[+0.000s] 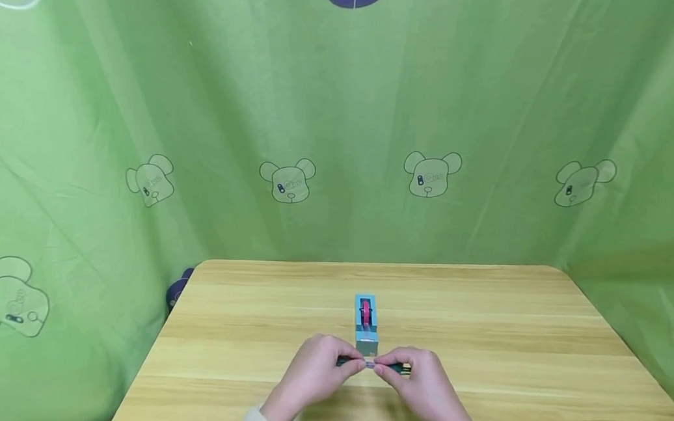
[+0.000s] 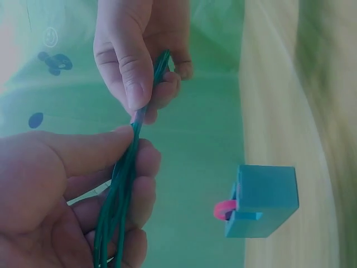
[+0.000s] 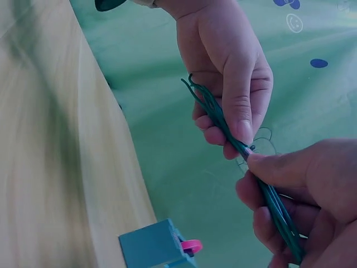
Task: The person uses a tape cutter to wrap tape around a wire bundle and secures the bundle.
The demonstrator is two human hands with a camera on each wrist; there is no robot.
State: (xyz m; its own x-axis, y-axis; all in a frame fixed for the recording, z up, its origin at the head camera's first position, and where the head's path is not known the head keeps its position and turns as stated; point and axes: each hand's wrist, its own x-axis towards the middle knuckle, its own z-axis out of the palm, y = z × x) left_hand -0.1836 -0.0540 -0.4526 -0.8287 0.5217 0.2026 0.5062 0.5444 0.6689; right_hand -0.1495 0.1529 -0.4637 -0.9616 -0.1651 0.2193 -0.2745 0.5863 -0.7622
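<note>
Both hands hold a bundle of thin dark green cords (image 2: 120, 190) up over the table in front of the tape dispenser. My left hand (image 1: 319, 371) pinches it between thumb and fingers, loose cord ends showing past that hand in the right wrist view. Close beside it, my right hand (image 1: 419, 384) pinches the other side, thumb and fingertips pressed on the cords. A pale, shiny band (image 2: 138, 116), which looks like clear tape, sits round the bundle between the two thumbs. Fingers partly hide the cords.
A blue tape dispenser (image 1: 367, 347) with a pink roll (image 1: 366, 313) stands on the wooden table (image 1: 250, 308) just beyond the hands. Green curtains (image 1: 361, 222) with bear prints hang behind the table and along both sides.
</note>
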